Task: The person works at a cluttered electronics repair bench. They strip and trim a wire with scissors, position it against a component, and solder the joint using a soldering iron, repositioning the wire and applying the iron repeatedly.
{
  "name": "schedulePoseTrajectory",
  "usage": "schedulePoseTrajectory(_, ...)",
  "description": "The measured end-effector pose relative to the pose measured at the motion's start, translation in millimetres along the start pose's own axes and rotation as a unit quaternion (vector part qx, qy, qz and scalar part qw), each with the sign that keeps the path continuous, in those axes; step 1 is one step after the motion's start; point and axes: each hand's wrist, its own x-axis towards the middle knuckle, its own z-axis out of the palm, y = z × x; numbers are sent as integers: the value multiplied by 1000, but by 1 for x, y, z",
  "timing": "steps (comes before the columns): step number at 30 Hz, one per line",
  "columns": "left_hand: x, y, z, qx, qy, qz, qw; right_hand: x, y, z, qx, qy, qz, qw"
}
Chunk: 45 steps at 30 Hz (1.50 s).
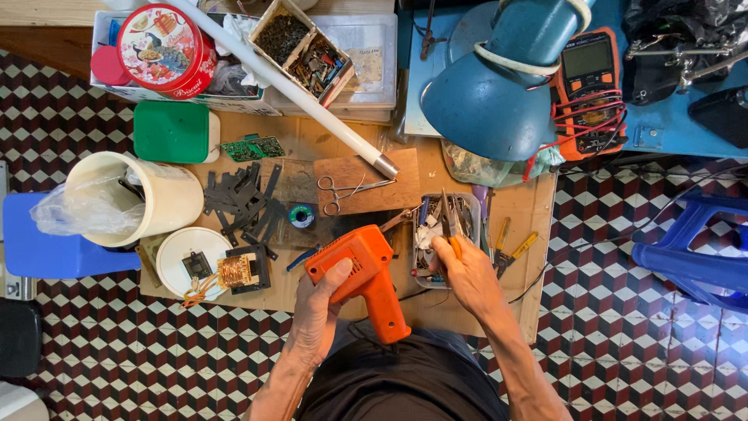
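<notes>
My left hand (321, 308) grips an orange pistol-shaped soldering gun (365, 273) over the front edge of a cardboard work sheet (538, 210). My right hand (463, 269) is closed on a pair of pliers with yellow handles (449, 222), their jaws pointing away from me above a clear plastic tray of small tools (467, 204). The two hands are close together, about a hand's width apart.
On the sheet lie scissors-like forceps (347, 189) on a wooden board, a solder spool (301, 216), black metal laminations (241, 201), a copper-wound transformer (238, 270) on a white lid, and a white bucket (144, 195). A blue desk lamp (499, 93), multimeter (590, 86) and blue stools stand nearby.
</notes>
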Motion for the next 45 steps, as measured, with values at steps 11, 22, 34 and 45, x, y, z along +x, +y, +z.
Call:
schedulePoseTrajectory(11,-1,1,4,66,-13,34,997,10,-9,-1,34,-36,-64,997)
schedulePoseTrajectory(22,0,-2,2,100,-10,53,994,13,1,2,155,-61,-16,986)
schedulePoseTrajectory(34,-3,1,6,99,18,40,994,11,-2,4,118,-40,-47,991)
schedulePoseTrajectory(45,-7,1,9,80,12,21,997,1,-7,3,25,4,-43,999)
